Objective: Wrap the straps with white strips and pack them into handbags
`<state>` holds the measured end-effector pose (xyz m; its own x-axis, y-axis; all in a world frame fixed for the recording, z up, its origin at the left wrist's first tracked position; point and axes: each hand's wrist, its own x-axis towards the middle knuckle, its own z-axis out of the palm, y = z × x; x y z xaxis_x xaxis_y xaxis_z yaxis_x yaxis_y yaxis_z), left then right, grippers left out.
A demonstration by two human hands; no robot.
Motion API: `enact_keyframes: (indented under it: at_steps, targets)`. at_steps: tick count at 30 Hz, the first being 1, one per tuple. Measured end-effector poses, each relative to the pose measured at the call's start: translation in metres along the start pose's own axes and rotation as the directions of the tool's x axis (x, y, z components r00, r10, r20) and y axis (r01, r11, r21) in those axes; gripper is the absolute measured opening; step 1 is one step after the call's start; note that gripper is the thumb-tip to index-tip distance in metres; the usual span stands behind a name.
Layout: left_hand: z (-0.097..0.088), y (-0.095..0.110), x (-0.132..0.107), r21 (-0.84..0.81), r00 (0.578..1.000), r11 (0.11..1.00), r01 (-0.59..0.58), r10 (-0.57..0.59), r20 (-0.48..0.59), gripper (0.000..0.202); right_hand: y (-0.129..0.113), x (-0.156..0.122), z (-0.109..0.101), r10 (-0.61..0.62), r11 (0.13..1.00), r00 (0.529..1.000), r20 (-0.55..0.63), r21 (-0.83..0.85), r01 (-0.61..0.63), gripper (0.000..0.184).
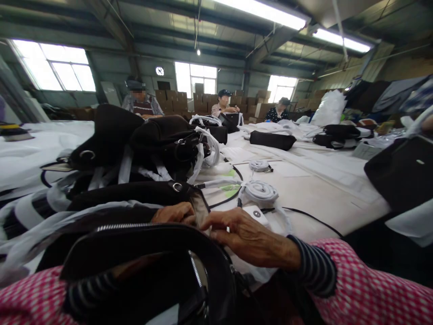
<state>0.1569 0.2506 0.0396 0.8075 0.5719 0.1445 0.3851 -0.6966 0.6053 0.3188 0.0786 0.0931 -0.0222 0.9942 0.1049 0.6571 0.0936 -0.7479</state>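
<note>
A black handbag (145, 253) with a metal zip lies open right in front of me, its rim across the bottom of the view. My left hand (174, 213) curls over the far edge of the bag's opening, fingers closed on it. My right hand (243, 234) rests beside it, fingers bent and pinching the same edge near the lining. Just beyond my right hand lies a small white tag (256, 214) and a coiled white strap (260, 190).
A pile of black bags with white straps (142, 144) fills the left of the white table (321, 189). Another black bag (402, 174) stands at the right. Three other people sit at the table's far end by cardboard boxes.
</note>
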Motion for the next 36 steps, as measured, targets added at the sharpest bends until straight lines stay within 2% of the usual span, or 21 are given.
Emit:
enact_keyframes:
  at_steps: [2, 4, 5, 7, 8, 9, 10, 11, 13, 16, 18, 21, 24, 27, 30, 32, 36]
  targets:
    - [-0.006, -0.004, 0.004, -0.053, 0.996, 0.997, -0.059, 0.062, 0.069, 0.024, -0.011, -0.001, 0.007, -0.058, 0.998, 0.998, 0.007, -0.003, 0.058, 0.022]
    - [-0.015, -0.007, 0.009, -0.153, 0.979, 0.983, -0.104, 0.129, 0.160, 0.026, -0.021, -0.006, 0.011, -0.176, 0.976, 0.982, 0.068, -0.121, 0.183, 0.024]
    - [-0.019, -0.007, 0.012, -0.210, 0.967, 0.973, -0.099, 0.144, 0.209, 0.027, -0.026, -0.009, 0.012, -0.256, 0.938, 0.956, 0.146, -0.202, 0.282, 0.023]
    - [-0.028, -0.005, 0.016, -0.313, 0.944, 0.949, -0.040, 0.138, 0.298, 0.026, -0.032, -0.015, 0.015, -0.392, 0.802, 0.857, 0.335, -0.333, 0.496, 0.013]
    - [-0.031, -0.003, 0.018, -0.361, 0.931, 0.932, -0.003, 0.135, 0.340, 0.026, -0.034, -0.017, 0.017, -0.428, 0.728, 0.804, 0.412, -0.371, 0.577, 0.005]
    - [-0.034, 0.000, 0.020, -0.400, 0.916, 0.916, 0.032, 0.133, 0.377, 0.026, -0.035, -0.018, 0.019, -0.449, 0.667, 0.766, 0.461, -0.397, 0.630, 0.008]
    - [-0.036, 0.004, 0.021, -0.423, 0.903, 0.904, 0.061, 0.131, 0.408, 0.026, -0.036, -0.019, 0.021, -0.458, 0.628, 0.745, 0.485, -0.417, 0.657, 0.014]
    - [-0.038, 0.007, 0.022, -0.421, 0.898, 0.903, 0.082, 0.117, 0.425, 0.028, -0.037, -0.018, 0.021, -0.454, 0.616, 0.745, 0.488, -0.432, 0.659, 0.015]
    - [-0.037, 0.013, 0.022, -0.352, 0.910, 0.929, 0.114, 0.044, 0.413, 0.029, -0.037, -0.016, 0.020, -0.405, 0.678, 0.799, 0.444, -0.441, 0.588, 0.003]
    - [-0.027, 0.018, 0.019, -0.209, 0.958, 0.967, 0.142, -0.081, 0.276, 0.024, -0.033, -0.011, 0.014, -0.231, 0.860, 0.944, 0.237, -0.404, 0.312, 0.021]
    - [-0.017, 0.018, 0.014, -0.147, 0.976, 0.974, 0.170, -0.146, 0.161, 0.020, -0.026, -0.009, 0.011, -0.125, 0.928, 0.985, 0.118, -0.338, 0.158, 0.020]
    - [-0.001, 0.016, 0.006, -0.078, 0.972, 0.969, 0.233, -0.233, 0.001, 0.018, -0.011, -0.010, 0.005, -0.063, 0.952, 0.997, 0.040, -0.296, 0.072, 0.009]
    - [0.008, 0.016, -0.001, -0.061, 0.964, 0.966, 0.249, -0.254, -0.074, 0.022, 0.004, -0.018, -0.011, -0.044, 0.946, 0.999, -0.020, -0.322, 0.036, 0.010]
    - [0.010, 0.015, -0.005, -0.066, 0.967, 0.971, 0.229, -0.235, -0.095, 0.026, 0.020, -0.030, -0.039, 0.002, 0.912, 0.992, -0.128, -0.406, -0.055, 0.014]
    - [0.011, 0.013, -0.007, -0.082, 0.969, 0.972, 0.219, -0.227, -0.095, 0.029, 0.032, -0.043, -0.062, 0.091, 0.821, 0.973, -0.211, -0.537, -0.194, 0.017]
    - [0.012, 0.012, -0.007, -0.092, 0.969, 0.971, 0.222, -0.230, -0.089, 0.031, 0.036, -0.048, -0.067, 0.129, 0.753, 0.968, -0.213, -0.614, -0.236, 0.020]
    - [0.012, 0.009, -0.007, -0.095, 0.970, 0.972, 0.216, -0.225, -0.090, 0.032, 0.039, -0.048, -0.060, 0.146, 0.657, 0.966, -0.214, -0.709, -0.256, 0.024]
